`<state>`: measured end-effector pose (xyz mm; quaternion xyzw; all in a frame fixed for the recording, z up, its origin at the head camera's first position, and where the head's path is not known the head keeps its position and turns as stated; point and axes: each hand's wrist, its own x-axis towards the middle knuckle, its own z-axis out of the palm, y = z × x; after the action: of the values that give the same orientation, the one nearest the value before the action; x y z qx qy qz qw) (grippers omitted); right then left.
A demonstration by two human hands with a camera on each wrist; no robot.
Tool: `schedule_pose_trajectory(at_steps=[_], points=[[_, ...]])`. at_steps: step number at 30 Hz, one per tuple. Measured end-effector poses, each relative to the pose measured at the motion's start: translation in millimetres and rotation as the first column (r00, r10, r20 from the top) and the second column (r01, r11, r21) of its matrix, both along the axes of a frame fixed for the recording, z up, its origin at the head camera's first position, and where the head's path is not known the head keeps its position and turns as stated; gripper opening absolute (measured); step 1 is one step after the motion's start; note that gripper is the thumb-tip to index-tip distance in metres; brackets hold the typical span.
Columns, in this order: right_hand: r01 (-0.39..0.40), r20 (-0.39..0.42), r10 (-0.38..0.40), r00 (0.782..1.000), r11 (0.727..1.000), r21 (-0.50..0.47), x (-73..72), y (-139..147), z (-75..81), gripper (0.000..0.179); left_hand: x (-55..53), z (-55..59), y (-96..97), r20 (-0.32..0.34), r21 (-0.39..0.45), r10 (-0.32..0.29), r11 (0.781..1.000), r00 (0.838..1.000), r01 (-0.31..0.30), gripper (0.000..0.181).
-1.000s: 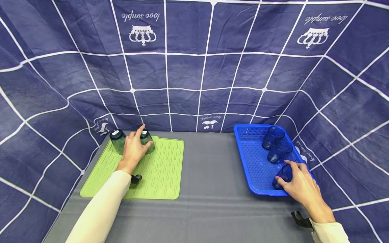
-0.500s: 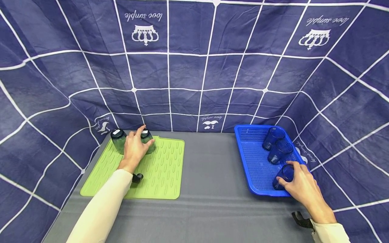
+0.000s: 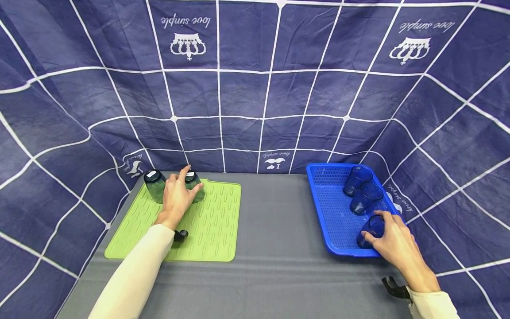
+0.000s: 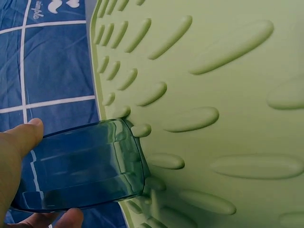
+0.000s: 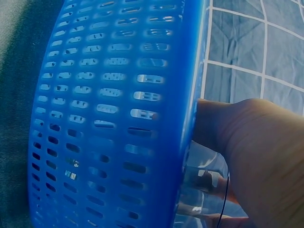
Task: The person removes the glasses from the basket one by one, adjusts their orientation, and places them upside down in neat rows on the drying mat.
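Observation:
On the far left of the green drying mat (image 3: 211, 221), my left hand (image 3: 175, 197) grips an upside-down drinking glass (image 3: 196, 189), thumb on one side and fingers on the other. In the left wrist view that glass (image 4: 85, 166) has its rim against the ridged mat. A second inverted glass (image 3: 155, 188) stands just left of the hand. Over at the right, my right hand (image 3: 398, 243) holds a clear glass (image 3: 370, 235) inside the near right corner of the blue basket (image 3: 322, 221). The basket's wall hides much of that glass in the right wrist view.
Two more glasses, one nearer (image 3: 364, 199) and one farther (image 3: 356, 180), lean in the right side of the basket. Grey table surface (image 3: 275, 221) stretches between mat and basket. A blue checked cloth (image 3: 247, 88) hangs behind and along both sides.

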<state>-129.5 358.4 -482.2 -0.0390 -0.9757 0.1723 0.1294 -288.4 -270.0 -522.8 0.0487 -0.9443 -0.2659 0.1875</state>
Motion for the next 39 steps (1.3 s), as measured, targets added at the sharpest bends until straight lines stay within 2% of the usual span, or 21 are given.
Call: schedule_pose_trajectory(at_steps=[5, 21, 28, 39], points=[[-0.001, -0.007, 0.001, 1.0, 1.0, 0.003, -0.2, 1, 0.3, 0.081, 0.0, 0.8, 1.7, 0.027, -0.022, -0.009, 1.0, 1.0, 0.009, 0.089], [-0.061, -0.069, 0.061, 0.996, 0.998, 0.002, -0.3, 0, 3.3, 0.078, 3.0, 0.1, 1.6, 0.038, -0.01, -0.019, 1.0, 0.999, 0.02, 0.092], [-0.077, -0.087, 0.077, 0.993, 0.997, 0.002, -2.2, -6, 13.1, 0.078, 3.5, -0.2, 1.3, 0.045, -0.002, -0.011, 1.0, 0.999, 0.011, 0.093], [-0.128, -0.183, 0.128, 0.975, 0.992, 0.011, -6.7, -17, 35.2, 0.076, 5.6, -3.5, 5.2, 0.046, 0.002, 0.01, 1.0, 0.999, -0.01, 0.096]])
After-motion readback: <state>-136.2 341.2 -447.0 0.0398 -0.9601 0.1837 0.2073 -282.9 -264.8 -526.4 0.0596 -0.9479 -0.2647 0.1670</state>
